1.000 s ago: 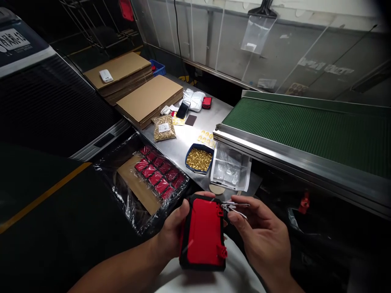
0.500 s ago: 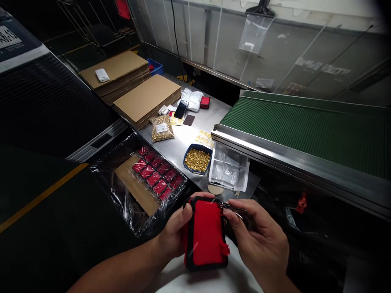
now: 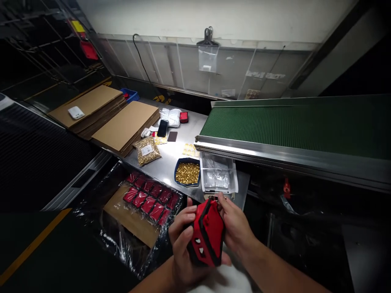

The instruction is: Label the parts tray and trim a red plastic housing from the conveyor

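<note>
**A:** What are the hands holding?

**B:** The left hand (image 3: 182, 241) is wrapped around the left side and underside of a red and black case (image 3: 210, 235), with its fingers curled over the upper edge. The right hand (image 3: 235, 227) is closed on the case's right side. The case is tilted in the air, close to the person's body, just short of the near edge of the surface (image 3: 169, 160).

**A:** And around them?

**B:** To the left, a plastic-lined box (image 3: 100, 228) holds 2 rows of red cases (image 3: 148, 198) on cardboard. Beyond the hands, a blue tray (image 3: 176, 174) of small gold-coloured pieces sits on the surface. A clear tray (image 3: 235, 183) of plastic bags is just right of it. Farther off lie a bag (image 3: 147, 150) of similar gold pieces, a dark phone (image 3: 162, 128) and 2 stacks of flat cardboard (image 3: 125, 124). A green conveyor belt (image 3: 290, 122) runs along the right.
</note>
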A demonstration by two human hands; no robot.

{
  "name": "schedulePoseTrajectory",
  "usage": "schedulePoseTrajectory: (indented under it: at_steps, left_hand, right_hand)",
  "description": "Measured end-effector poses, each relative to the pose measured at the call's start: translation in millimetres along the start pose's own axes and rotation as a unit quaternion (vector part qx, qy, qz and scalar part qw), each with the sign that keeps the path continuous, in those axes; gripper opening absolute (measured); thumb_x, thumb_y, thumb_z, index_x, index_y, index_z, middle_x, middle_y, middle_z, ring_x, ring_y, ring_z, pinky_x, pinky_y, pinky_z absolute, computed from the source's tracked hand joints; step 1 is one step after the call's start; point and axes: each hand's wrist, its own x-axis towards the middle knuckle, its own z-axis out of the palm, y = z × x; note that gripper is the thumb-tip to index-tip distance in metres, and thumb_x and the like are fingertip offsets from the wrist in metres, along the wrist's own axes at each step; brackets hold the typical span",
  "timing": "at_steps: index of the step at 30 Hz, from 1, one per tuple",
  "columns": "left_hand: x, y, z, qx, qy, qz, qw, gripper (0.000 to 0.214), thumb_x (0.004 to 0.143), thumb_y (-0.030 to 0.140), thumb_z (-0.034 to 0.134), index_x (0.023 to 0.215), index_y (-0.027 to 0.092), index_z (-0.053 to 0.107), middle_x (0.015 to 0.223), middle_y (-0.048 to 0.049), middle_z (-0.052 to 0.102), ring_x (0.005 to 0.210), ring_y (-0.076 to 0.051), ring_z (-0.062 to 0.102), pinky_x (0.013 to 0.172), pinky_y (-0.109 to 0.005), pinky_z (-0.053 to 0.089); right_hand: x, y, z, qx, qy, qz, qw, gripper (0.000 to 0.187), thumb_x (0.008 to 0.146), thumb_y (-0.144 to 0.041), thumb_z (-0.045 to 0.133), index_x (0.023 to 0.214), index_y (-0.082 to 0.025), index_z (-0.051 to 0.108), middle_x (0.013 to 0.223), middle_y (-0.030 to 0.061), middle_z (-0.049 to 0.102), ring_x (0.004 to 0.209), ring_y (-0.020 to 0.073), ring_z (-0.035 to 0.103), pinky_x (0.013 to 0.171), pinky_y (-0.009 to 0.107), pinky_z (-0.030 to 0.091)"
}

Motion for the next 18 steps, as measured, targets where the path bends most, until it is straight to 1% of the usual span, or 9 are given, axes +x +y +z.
schedulePoseTrajectory:
  at_steps: [2,4,5,7,9,11,14,15,18]
  left_hand:
    - [-9.6,-8.0,-3.1,-0.027,0.003,-0.059,0.998,0.091,0.022,0.014,0.097,0.101,0.036,0.058,0.111,-0.0019,0.052,0.138,-0.039,0.027,0.113,-0.051,0.028]
    - [-11.7,-8.9,-5.6,-0.075,0.01,-0.098,0.992,0.087,0.02,0.028,0.099,0.099,0.033,0.062,0.106,-0.0034,0.057,0.139,-0.04,0.024,0.114,-0.05,0.026]
    - [-9.0,-6.7,-6.0,-0.098,0.007,-0.106,0.99,0.084,0.024,0.035,0.098,0.101,0.031,0.064,0.105,-0.005,0.059,0.138,-0.04,0.025,0.115,-0.049,0.025]
    - [4.0,1.2,-4.1,-0.112,-0.014,-0.134,0.984,0.067,0.048,0.041,0.093,0.107,0.024,0.067,0.109,-0.009,0.062,0.134,-0.039,0.032,0.115,-0.045,0.023]
    - [23.7,8.9,1.3,-0.101,-0.071,-0.204,0.971,0.05,0.072,0.035,0.081,0.116,0.02,0.064,0.119,-0.0117,0.06,0.128,-0.035,0.042,0.113,-0.041,0.027]
    - [43.5,12.5,8.5,-0.127,-0.168,-0.296,0.932,0.052,0.08,0.04,0.073,0.125,0.019,0.058,0.124,-0.0128,0.057,0.121,-0.031,0.049,0.106,-0.038,0.035]
    - [60.4,10.8,17.5,-0.205,-0.32,-0.398,0.835,0.073,0.073,0.055,0.075,0.13,0.017,0.052,0.124,-0.0146,0.058,0.112,-0.03,0.056,0.097,-0.038,0.042]
    - [61.9,9.6,19.4,-0.216,-0.341,-0.403,0.821,0.079,0.069,0.057,0.078,0.131,0.016,0.051,0.125,-0.0148,0.057,0.113,-0.03,0.055,0.097,-0.039,0.042]
    - [58.5,7.8,21.4,-0.194,-0.332,-0.361,0.85,0.091,0.059,0.049,0.087,0.135,0.019,0.048,0.13,-0.0135,0.053,0.119,-0.03,0.052,0.104,-0.04,0.039]
  right_hand:
    - [4.8,-0.6,-0.3,0.005,-0.001,-0.01,1.0,0.039,0.071,-0.052,0.075,0.081,-0.019,0.056,0.066,-0.0031,0.06,0.057,0.0111,0.055,0.055,0.024,0.05]
    - [11.6,-3.7,-5.2,-0.017,-0.018,-0.039,0.999,0.04,0.075,-0.055,0.071,0.085,-0.021,0.054,0.065,-0.0049,0.057,0.053,0.0097,0.051,0.051,0.022,0.046]
    - [14.7,-6.4,-8.4,-0.037,-0.03,-0.064,0.997,0.039,0.077,-0.056,0.068,0.089,-0.022,0.053,0.064,-0.0056,0.057,0.05,0.0091,0.049,0.049,0.022,0.044]
    - [18.2,-13.3,-14.5,-0.088,-0.063,-0.131,0.985,0.037,0.082,-0.054,0.064,0.097,-0.023,0.05,0.063,-0.0064,0.056,0.049,0.0085,0.048,0.047,0.02,0.041]
    - [16.7,-20.0,-18.4,-0.139,-0.095,-0.197,0.966,0.035,0.086,-0.05,0.061,0.103,-0.023,0.047,0.062,-0.006,0.057,0.052,0.0086,0.049,0.049,0.019,0.041]
    - [11.7,-24.4,-19.4,-0.175,-0.121,-0.237,0.948,0.032,0.089,-0.047,0.058,0.107,-0.023,0.046,0.063,-0.0045,0.059,0.054,0.009,0.052,0.051,0.019,0.042]
    - [4.9,-29.4,-18.7,-0.196,-0.123,-0.259,0.938,0.03,0.091,-0.045,0.057,0.108,-0.022,0.047,0.065,-0.0028,0.061,0.057,0.0103,0.056,0.055,0.02,0.045]
    - [4.5,-32.0,-18.8,-0.195,-0.107,-0.269,0.937,0.029,0.091,-0.045,0.056,0.108,-0.022,0.048,0.069,-0.0014,0.063,0.061,0.0111,0.059,0.058,0.022,0.048]
    - [8.1,-45.2,-23.4,-0.13,-0.045,-0.311,0.94,0.022,0.091,-0.042,0.055,0.099,-0.022,0.054,0.093,0.0041,0.068,0.078,0.0144,0.065,0.072,0.028,0.053]
